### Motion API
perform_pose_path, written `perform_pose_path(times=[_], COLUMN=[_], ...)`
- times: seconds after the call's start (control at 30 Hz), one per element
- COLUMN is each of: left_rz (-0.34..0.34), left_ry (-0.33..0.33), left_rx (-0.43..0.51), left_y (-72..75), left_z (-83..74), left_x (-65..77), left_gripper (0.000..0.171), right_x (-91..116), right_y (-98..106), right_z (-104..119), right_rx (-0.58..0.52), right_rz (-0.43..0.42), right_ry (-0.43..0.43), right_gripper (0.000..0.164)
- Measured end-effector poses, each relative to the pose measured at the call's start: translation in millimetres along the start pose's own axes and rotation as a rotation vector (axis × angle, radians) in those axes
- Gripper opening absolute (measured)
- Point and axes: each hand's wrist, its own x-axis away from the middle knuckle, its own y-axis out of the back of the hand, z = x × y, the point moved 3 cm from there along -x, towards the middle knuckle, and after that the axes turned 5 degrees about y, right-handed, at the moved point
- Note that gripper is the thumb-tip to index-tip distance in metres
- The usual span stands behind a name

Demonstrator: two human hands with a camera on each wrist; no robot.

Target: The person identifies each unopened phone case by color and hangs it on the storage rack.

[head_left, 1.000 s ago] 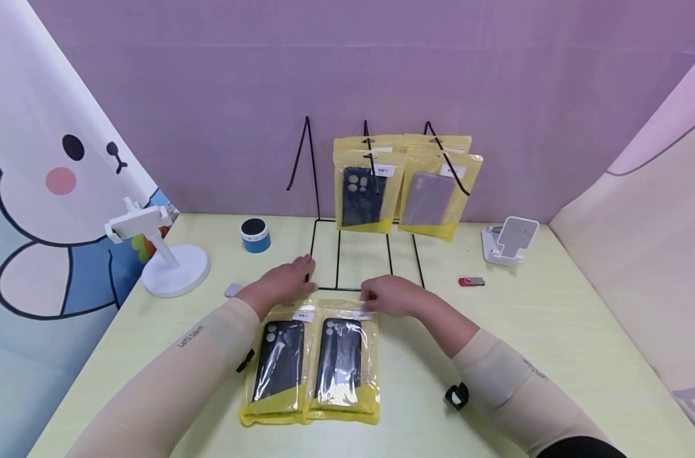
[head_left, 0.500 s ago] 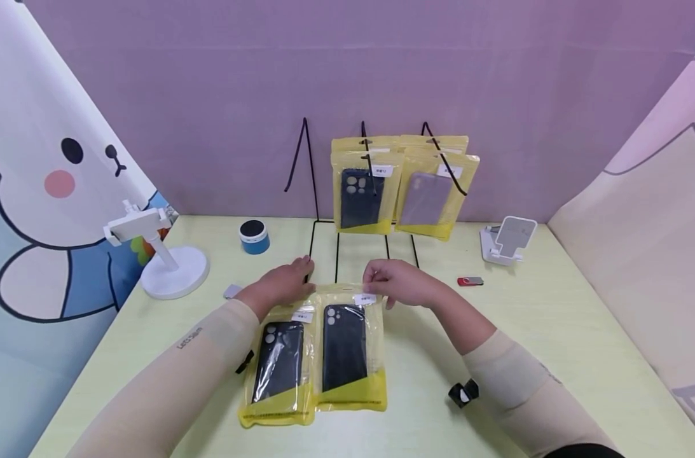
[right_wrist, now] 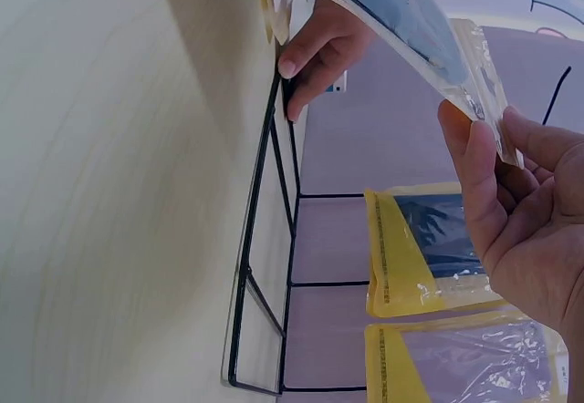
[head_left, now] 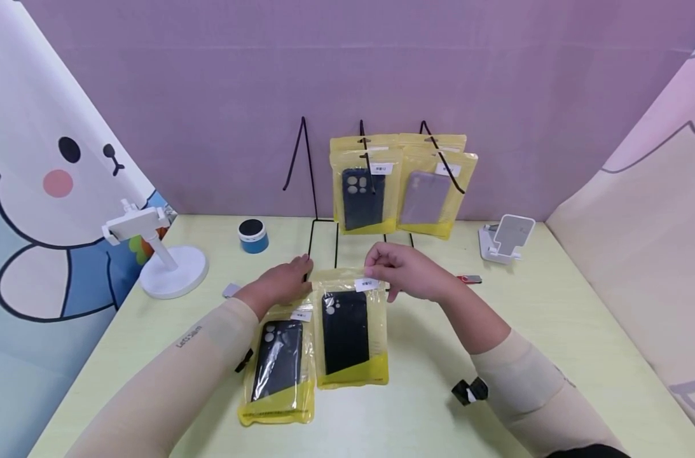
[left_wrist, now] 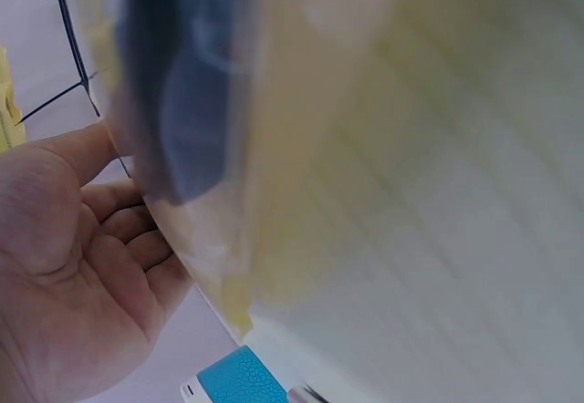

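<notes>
My right hand (head_left: 404, 270) pinches the top edge of a yellow-edged clear bag (head_left: 378, 331) that holds a black phone case (head_left: 344, 334). The bag is lifted and tilted, its lower end toward me. A second bagged black phone case (head_left: 277, 362) lies flat on the table to its left. At the left front corner of a black wire display rack (right_wrist: 239, 321), my left hand (head_left: 281, 283) holds the rod between thumb and fingers. Several bagged cases hang on the rack's middle and right hooks, among them a dark one (head_left: 363, 203) and a purple one (head_left: 424, 198). The left hook (head_left: 292, 159) bears nothing.
A white phone stand (head_left: 175, 270) and a blue round speaker (head_left: 253, 236) stand on the left. To the right are a small white folding stand (head_left: 504, 240) and a red USB stick (head_left: 470, 279), partly behind my right forearm. A small grey item (head_left: 231, 290) lies by my left wrist.
My right hand has raised the right-hand bag off the table and moved it up toward the rack, away from the other bag. My left hand has stayed at the rack's corner.
</notes>
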Motion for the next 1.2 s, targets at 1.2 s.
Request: perform_pose_path(times=[1.2], left_rz=[-0.010], left_ry=[-0.039], left_rx=[-0.004], left_y=[-1.3], left_z=[4.1], left_x=[-0.8], left_gripper=[0.067], right_x=[8.4], right_y=[-13.7], right_z=[-56.6], right_rx=[0.576], right_rz=[0.028], right_ry=[-0.097], right_gripper=[0.029])
